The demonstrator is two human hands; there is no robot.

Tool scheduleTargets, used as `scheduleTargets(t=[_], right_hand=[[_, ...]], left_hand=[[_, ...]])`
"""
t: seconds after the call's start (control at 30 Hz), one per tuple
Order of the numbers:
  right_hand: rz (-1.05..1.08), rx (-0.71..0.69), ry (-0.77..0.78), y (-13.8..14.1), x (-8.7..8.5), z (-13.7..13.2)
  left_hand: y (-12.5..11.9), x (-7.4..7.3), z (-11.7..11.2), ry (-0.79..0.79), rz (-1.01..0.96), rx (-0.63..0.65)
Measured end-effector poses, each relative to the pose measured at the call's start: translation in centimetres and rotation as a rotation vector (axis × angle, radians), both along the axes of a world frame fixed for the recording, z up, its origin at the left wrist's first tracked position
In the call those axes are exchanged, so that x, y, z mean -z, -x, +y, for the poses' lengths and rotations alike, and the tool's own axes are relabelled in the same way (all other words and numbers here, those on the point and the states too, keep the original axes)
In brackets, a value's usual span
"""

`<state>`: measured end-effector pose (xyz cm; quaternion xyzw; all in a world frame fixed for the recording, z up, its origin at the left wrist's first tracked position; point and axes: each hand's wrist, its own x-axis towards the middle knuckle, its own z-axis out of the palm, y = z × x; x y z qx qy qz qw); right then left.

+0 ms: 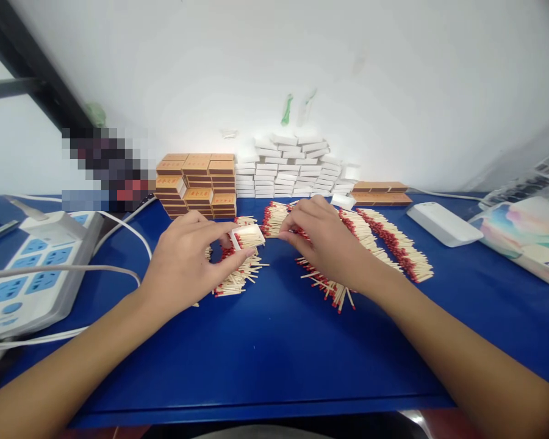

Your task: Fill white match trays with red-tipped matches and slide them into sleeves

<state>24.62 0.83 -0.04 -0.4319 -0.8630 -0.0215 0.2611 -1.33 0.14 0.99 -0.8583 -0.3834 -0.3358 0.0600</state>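
Note:
My left hand (187,259) holds a small white matchbox tray (247,235) filled with red-tipped matches, thumb and fingers closed round it. My right hand (327,241) rests with curled fingers on a loose heap of matches (324,283), fingertips pinching at matches just right of the tray. A smaller heap of matches (238,277) lies under my left hand. A long row of matches (393,244) runs off to the right on the blue table (265,347).
Stacks of orange matchbox sleeves (196,183) and white inner trays (286,167) stand against the white wall. More orange sleeves (379,192) lie to the right. A white power strip (32,274) with cables sits left; a white box (441,222) and a tissue pack (521,238) right.

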Motion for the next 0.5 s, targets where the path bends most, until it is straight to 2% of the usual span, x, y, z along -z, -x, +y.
scheduleTargets(t=[0.1, 0.33, 0.5], right_hand=[[0.135, -0.041, -0.041, 1.1, -0.9, -1.0], [0.049, -0.124, -0.136, 2.5, -1.0, -2.1], [0.092, -0.182, -0.094, 2.0, -1.0, -1.9]], left_hand=[[-0.3, 0.1, -0.3, 0.004, -0.021, 0.023], [-0.8, 0.0, -1.0, 0.020, -0.020, 0.078], [-0.6, 0.0, -0.9, -0.006, 0.000, 0.111]])
